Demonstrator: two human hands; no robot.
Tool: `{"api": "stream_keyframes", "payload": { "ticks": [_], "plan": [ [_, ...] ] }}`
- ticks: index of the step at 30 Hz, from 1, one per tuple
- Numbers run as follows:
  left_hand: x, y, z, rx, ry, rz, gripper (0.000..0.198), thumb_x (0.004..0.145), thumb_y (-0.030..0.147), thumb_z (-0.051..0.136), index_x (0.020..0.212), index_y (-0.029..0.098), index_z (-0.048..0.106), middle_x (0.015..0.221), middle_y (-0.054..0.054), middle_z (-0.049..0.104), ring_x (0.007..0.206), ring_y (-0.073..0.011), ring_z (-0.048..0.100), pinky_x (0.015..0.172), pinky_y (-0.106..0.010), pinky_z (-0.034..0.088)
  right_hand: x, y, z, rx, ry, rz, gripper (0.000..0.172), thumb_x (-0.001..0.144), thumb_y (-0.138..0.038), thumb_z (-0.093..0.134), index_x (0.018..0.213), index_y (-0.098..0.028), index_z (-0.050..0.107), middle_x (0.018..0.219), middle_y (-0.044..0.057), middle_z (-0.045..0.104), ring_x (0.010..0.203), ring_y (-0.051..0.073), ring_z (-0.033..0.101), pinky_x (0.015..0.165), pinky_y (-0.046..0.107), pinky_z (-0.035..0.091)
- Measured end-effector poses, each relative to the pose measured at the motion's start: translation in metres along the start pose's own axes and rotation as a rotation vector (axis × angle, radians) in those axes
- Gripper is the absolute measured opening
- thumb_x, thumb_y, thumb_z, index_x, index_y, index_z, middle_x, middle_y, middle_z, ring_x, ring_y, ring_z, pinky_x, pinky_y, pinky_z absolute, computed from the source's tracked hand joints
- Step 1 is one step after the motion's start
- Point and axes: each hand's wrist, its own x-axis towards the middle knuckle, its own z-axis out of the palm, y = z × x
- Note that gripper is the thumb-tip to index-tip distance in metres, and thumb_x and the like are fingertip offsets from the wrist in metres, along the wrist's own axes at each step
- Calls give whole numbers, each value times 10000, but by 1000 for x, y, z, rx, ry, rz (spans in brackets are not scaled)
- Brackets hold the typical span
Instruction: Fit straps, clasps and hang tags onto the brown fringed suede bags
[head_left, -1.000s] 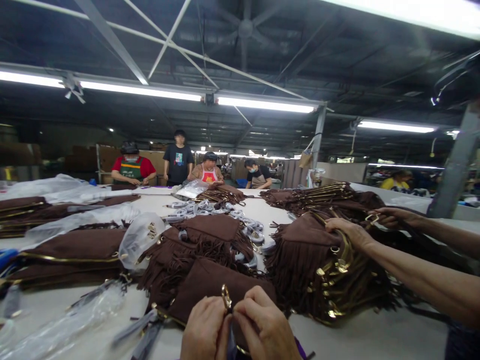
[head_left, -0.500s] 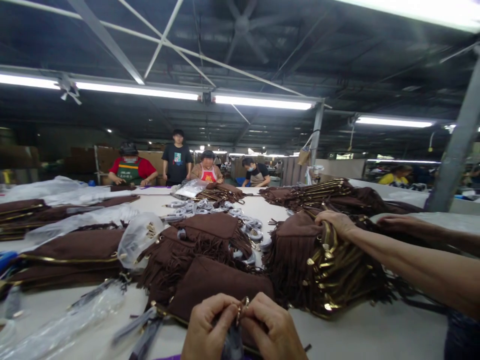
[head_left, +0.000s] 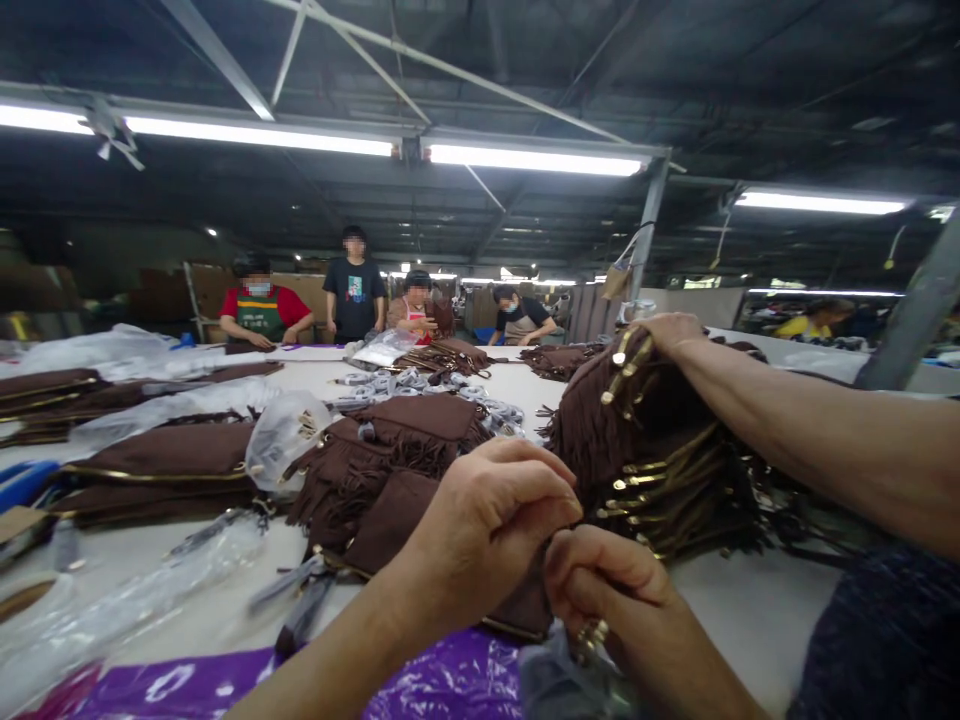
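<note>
My left hand is raised above the brown pouch, its fingers pinched together. Anything between those fingertips is hidden. Close by on the right, my right hand is closed around a strap in greyish plastic wrap, whose gold metal clasp shows under the fingers. The fingertips of both hands nearly meet. Below them lies a shiny purple plastic bag. The brown pouch has a gold zip edge and lies against fringed brown bags.
At right, a co-worker's hand grips a stack of fringed brown bags. Wrapped straps lie mid-table. Left are more brown bags, clear plastic and a tape roll. Several people stand or sit across the table.
My hands have moved up and right, and the left has turned over. More purple plastic shows. The co-worker's hand has lifted and tilted part of the bag stack.
</note>
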Motion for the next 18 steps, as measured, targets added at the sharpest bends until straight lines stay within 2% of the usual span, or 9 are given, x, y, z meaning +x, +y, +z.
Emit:
{"api": "stream_keyframes", "payload": {
  "ticks": [3,6,7,8,10,11,13,15,18],
  "plan": [
    [-18,-24,-1,9,-170,-52,179,913,231,556,1054,194,660,1024,-44,706,958,-176,648,873,-289,515,-14,-15,-18,39,51,87,319,736,-514,791,741,-210,694,549,-39,549,432,67,360,420,186,278],
    [-62,-77,3,398,-423,-115,492,734,231,752,1191,171,581,1253,-127,621,1157,-280,570,984,-419,465,-22,-8,-31,63,-13,236,323,713,-499,802,818,-222,672,537,-47,580,380,42,271,387,173,184],
    [-77,-96,5,553,-478,-155,455,716,189,749,1145,170,599,1251,-140,621,1178,-305,558,1008,-469,437,-22,-2,-32,29,-58,287,273,728,-446,789,804,-215,665,553,-38,605,380,43,275,388,175,175],
    [-89,-113,7,664,-536,-184,327,740,133,703,1056,173,626,1198,-135,649,1149,-297,580,1009,-474,430,-22,5,-30,-24,-104,335,196,753,-376,752,777,-207,657,575,-28,628,388,48,292,394,177,179],
    [-101,-136,8,791,-614,-229,159,789,59,597,890,176,635,997,-96,708,981,-251,655,923,-399,479,-18,21,-21,-186,-197,383,41,757,-229,656,727,-200,654,605,-26,645,430,68,361,423,182,231],
    [-101,-142,7,826,-618,-243,158,813,45,552,845,180,626,912,-75,715,889,-228,672,857,-353,498,-15,29,-15,-290,-236,367,61,742,-172,612,725,-205,660,627,-29,649,475,84,419,457,184,281],
    [-89,-145,2,873,-570,-262,181,856,57,497,839,191,617,824,-42,711,772,-206,673,736,-293,497,-9,43,-6,-510,-273,240,148,727,-117,559,731,-220,665,710,-28,667,639,130,538,584,202,387],
    [-70,-139,-6,901,-516,-263,196,898,94,467,863,207,623,798,-26,710,737,-208,669,677,-279,482,-1,54,-1,-669,-255,113,159,758,-115,529,731,-228,638,786,-24,671,761,159,575,687,228,425],
    [-49,-128,-15,929,-498,-210,222,923,111,449,858,205,639,809,-38,710,748,-225,661,681,-304,483,12,65,-6,-711,-173,81,142,826,-161,486,717,-224,550,713,-38,591,697,147,538,622,217,409]
  ]
}}
